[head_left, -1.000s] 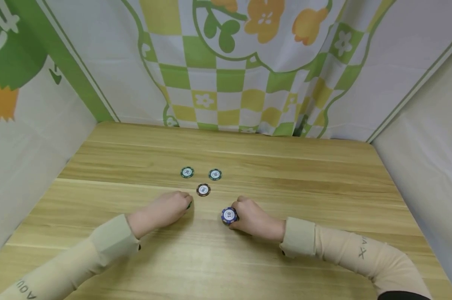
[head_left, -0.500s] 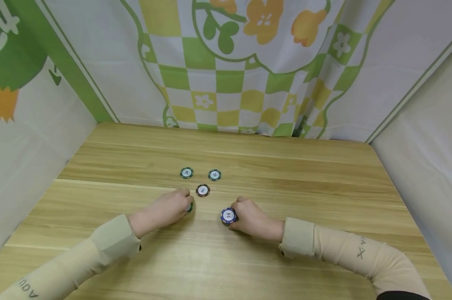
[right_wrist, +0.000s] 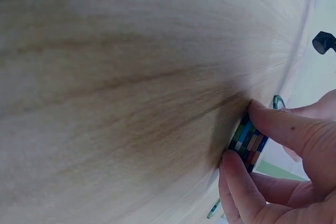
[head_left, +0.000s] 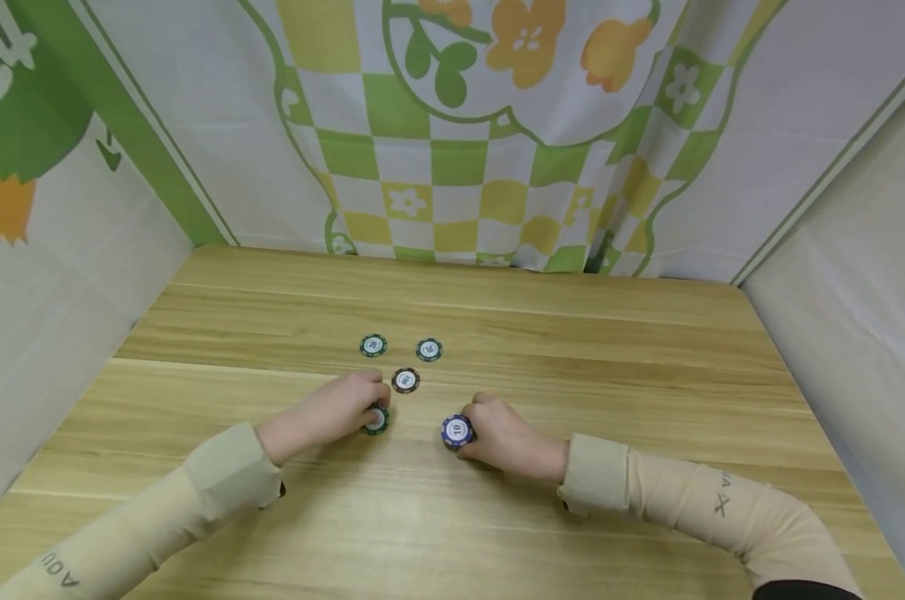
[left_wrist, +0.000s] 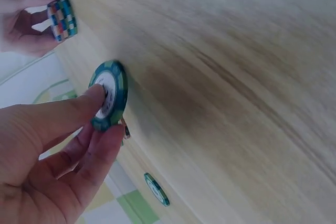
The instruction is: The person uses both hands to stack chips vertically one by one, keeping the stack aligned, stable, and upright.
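Note:
My left hand (head_left: 340, 406) pinches a green poker chip (left_wrist: 109, 97), thumb on its white face and fingertips at its edge. My right hand (head_left: 508, 437) grips a short stack of poker chips (head_left: 457, 431) by its sides; a blue chip marked 10 tops it, and green, red and blue edges show below in the right wrist view (right_wrist: 248, 142). Beyond the hands two green chips lie flat, one on the left (head_left: 373, 345) and one on the right (head_left: 428, 349). A dark chip marked 100 (head_left: 405, 380) lies just past the left fingertips.
The chips and hands are on a wooden table (head_left: 572, 533). Behind its far edge hangs a green, yellow and white checked curtain (head_left: 460, 167). Pale fabric walls stand at the left (head_left: 62, 317) and right (head_left: 857, 250).
The left hand's green chip has come out from behind the fingers and now shows more of its face, a little nearer the person. The right hand stays around the stack.

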Tool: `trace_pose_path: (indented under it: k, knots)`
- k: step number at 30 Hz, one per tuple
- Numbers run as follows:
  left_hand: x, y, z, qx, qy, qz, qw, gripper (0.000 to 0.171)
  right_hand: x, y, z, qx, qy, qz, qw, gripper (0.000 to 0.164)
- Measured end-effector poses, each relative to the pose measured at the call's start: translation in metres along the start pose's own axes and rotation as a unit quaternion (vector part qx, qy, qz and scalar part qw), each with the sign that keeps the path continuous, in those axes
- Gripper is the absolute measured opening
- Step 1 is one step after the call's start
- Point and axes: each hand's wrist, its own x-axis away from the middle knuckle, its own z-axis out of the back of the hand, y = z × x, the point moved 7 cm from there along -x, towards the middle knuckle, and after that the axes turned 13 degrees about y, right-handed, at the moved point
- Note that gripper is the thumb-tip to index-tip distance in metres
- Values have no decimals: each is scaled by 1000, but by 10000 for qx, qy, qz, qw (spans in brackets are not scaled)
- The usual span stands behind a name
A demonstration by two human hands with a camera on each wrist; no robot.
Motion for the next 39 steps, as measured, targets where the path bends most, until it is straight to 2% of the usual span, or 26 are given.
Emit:
trace_pose_path:
  k: [5, 11, 14, 17, 21, 24, 28, 34, 39]
  knots:
    - [-3, -4, 0, 467, -63, 170, 9987, 9, 0, 0, 0, 57, 13, 3, 10000, 34]
    - [-7, -7, -5, 618, -215, 386, 9971, 8, 0, 0, 0, 29, 13, -3, 10000, 35]
    - [-9, -7, -7, 828, -307, 568, 9945, 7, 0, 0, 0, 8, 35, 1, 10000, 35]
    - [-14, -4, -7, 1100, -307, 608, 9916, 3, -1, 0, 0, 42, 23, -10, 10000, 35]
    - [-19, 1, -9, 1654, -378, 861, 9817, 3, -1, 1, 0, 118, -15, -36, 9999, 36]
    - [-21, 4, -11, 2123, -459, 1125, 9696, 3, -1, 1, 0, 120, -30, -38, 9999, 36]
    - [-26, 9, -13, 2512, -444, 1233, 9590, 5, -1, 0, 0, 67, -28, -37, 10000, 35]
    - [-31, 14, -16, 2802, -475, 1451, 9477, 7, -1, 2, 0, -76, 48, -124, 9999, 36]
    - [-33, 15, -20, 2863, -466, 1531, 9447, 8, -1, 3, 1, -257, 80, -234, 9994, 37]
